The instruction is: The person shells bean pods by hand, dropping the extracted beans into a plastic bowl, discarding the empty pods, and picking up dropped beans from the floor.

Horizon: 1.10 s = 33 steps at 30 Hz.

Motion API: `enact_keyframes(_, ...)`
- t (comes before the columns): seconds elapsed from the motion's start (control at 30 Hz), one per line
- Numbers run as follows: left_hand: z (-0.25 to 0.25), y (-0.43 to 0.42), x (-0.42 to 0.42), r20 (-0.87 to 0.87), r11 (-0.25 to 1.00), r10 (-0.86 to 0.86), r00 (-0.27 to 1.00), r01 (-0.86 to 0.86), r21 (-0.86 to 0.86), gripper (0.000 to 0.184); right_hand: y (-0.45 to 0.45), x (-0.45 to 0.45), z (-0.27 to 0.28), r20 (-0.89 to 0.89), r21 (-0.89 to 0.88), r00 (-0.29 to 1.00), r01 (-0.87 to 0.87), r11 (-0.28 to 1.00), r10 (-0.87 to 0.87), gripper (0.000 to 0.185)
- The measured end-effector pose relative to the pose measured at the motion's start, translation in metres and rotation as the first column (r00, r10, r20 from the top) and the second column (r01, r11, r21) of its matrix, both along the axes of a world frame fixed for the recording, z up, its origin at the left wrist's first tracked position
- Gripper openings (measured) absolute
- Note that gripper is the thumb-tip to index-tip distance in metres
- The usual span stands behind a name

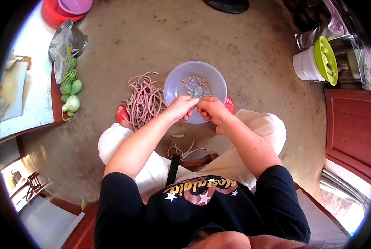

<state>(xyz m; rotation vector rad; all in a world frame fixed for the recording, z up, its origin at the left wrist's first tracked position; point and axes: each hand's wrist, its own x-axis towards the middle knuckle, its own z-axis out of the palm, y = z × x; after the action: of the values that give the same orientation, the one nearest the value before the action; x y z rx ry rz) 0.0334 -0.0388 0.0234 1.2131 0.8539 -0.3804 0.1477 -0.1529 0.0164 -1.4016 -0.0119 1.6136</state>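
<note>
Over the near half of a translucent lilac plastic basin [173,79], my left hand [180,108] and my right hand [212,108] meet at the fingertips. Both are closed in a pinch around a small pale piece that looks like a bean pod [197,99], mostly covered by the fingers. Loose tan beans [198,81] and some whitish bits lie on the basin's bottom. To the left, on the floor, is a tangled heap of long purplish bean pods [144,99]. A few discarded-looking pods [187,152] lie between my legs, with one short pod piece [177,136] nearer the basin.
My feet in red sandals [123,115] flank the basin and heap. At left, small striped melons [70,76] and a pale gourd [72,103] line a table [40,99] edge, near a metal pot [81,41]. At right stand a white bucket [306,65] with a green basin [320,62] and a red cabinet [351,124].
</note>
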Motion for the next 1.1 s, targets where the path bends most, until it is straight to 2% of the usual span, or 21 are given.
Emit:
enact_keyframes(0.17,0.004,0.004,0.000,0.048,0.993,0.072,0.996,-0.068,-0.093,0.026,0.001,0.001,-0.005,-0.033,-0.016,0.999,0.002,1.000,-0.002,0.012)
enact_keyframes(0.2,0.004,0.005,-0.001,0.087,0.991,0.085,0.993,-0.076,-0.108,0.024,0.002,0.001,0.000,-0.007,-0.041,0.998,0.069,0.997,-0.069,0.012)
enact_keyframes(0.23,0.000,0.006,-0.003,0.113,0.996,0.048,0.992,-0.039,-0.079,0.018,0.002,0.001,0.003,0.019,-0.065,0.991,0.137,0.988,-0.136,0.011)
enact_keyframes(0.33,0.001,0.006,-0.008,0.128,1.000,-0.011,0.992,0.013,-0.014,0.014,0.001,0.004,0.002,0.110,-0.025,0.978,0.183,0.983,-0.180,0.009)
enact_keyframes(0.47,-0.002,0.000,-0.010,0.134,0.999,0.005,0.991,-0.011,0.048,0.013,0.000,0.002,0.005,0.120,0.011,0.986,0.114,0.993,-0.115,0.006)
enact_keyframes(0.53,-0.005,-0.002,-0.010,0.175,0.995,0.034,0.984,-0.048,0.082,0.013,0.002,0.002,0.008,0.042,0.040,0.996,0.078,0.996,-0.080,0.005)
enact_keyframes(0.67,-0.002,-0.003,-0.008,0.181,0.994,0.067,0.981,-0.082,0.075,0.013,0.003,0.001,0.009,0.034,0.067,0.997,0.071,0.995,-0.073,0.005)
enact_keyframes(0.77,0.001,-0.002,-0.007,0.214,0.996,0.076,0.974,-0.085,0.035,0.014,0.003,0.002,0.008,0.009,0.100,0.997,0.080,0.992,-0.081,0.004)
enact_keyframes(0.83,0.003,-0.001,-0.008,0.236,0.976,0.207,0.949,-0.185,-0.112,0.012,0.004,0.003,0.013,-0.006,0.127,0.995,0.098,0.987,-0.098,0.003)
enact_keyframes(0.87,0.004,-0.001,-0.008,0.235,0.976,0.207,0.950,-0.185,-0.112,0.012,0.004,0.003,0.012,-0.007,0.126,0.995,0.099,0.987,-0.099,0.003)
enact_keyframes(1.1,-0.003,0.002,-0.009,0.137,0.913,0.290,0.947,-0.231,-0.336,0.012,0.005,0.002,0.012,-0.068,0.136,0.982,0.182,0.974,-0.175,0.005)
